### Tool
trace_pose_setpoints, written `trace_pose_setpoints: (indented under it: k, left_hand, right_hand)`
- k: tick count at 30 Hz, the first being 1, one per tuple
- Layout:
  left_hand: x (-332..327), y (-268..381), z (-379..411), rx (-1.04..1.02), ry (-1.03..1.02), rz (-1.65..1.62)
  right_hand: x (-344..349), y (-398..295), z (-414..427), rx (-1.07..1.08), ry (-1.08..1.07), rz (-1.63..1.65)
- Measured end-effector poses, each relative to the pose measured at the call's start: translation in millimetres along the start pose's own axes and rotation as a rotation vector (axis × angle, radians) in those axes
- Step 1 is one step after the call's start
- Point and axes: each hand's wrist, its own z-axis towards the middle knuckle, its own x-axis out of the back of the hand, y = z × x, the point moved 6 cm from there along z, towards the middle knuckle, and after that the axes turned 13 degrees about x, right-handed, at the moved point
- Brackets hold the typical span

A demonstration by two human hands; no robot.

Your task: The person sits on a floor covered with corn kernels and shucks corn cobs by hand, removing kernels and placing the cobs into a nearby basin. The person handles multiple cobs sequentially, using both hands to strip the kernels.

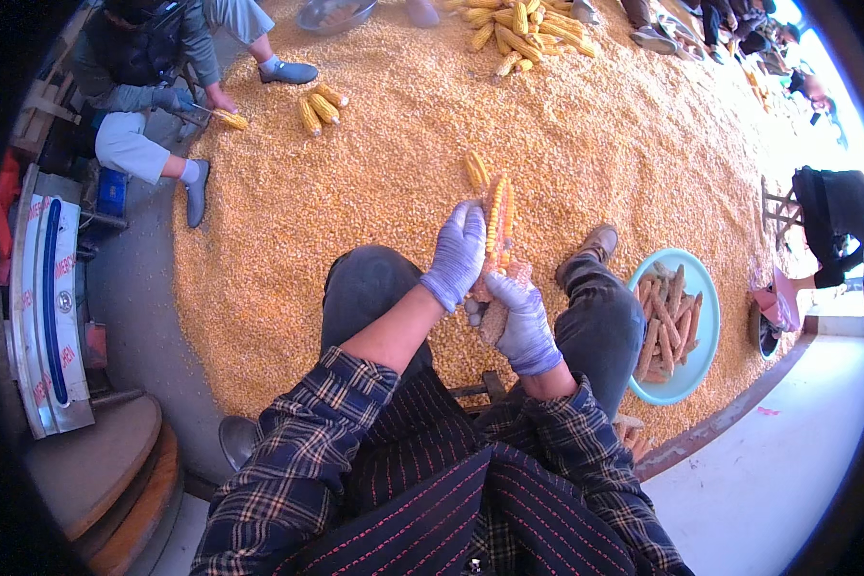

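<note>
My left hand [455, 255], in a pale purple glove, grips a partly shelled ear of corn [502, 212]. Rows of yellow kernels still stand on it, with bare reddish cob between them. A stripped corncob [493, 324] is clasped in my right hand [524, 327], gloved alike, and lies across the ear's lower end. My fingers hide where the two meet. Just beyond the ear, more yellow corn [475, 171] rests on loose kernels [403, 173]. Both hands are above the kernels, between my knees.
A light blue basin [713, 324] of bare cobs [666, 324] stands at right. Whole ears [522, 32] are piled at the far side, with several more [322, 108] at left. A seated person [151, 79] there holds a tool against an ear [230, 119]. Round boards [101, 461] lean lower left.
</note>
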Motion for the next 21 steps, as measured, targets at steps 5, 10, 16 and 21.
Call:
trace_pose_setpoints:
  k: [5,10,16,21]
  left_hand:
    - [-3,-16,5,0.208,-0.22,-0.282]
    - [-14,8,-23,0.041,-0.133,0.032]
    - [-7,-11,-9,0.003,-0.045,0.08]
    - [-13,-1,-15,-0.003,-0.016,0.24]
  right_hand:
    - [-2,-9,0,-0.006,0.072,0.02]
    - [6,-8,4,0.002,0.035,0.087]
    - [7,-9,4,0.019,0.072,0.05]
    - [10,-15,9,0.125,0.055,-0.144]
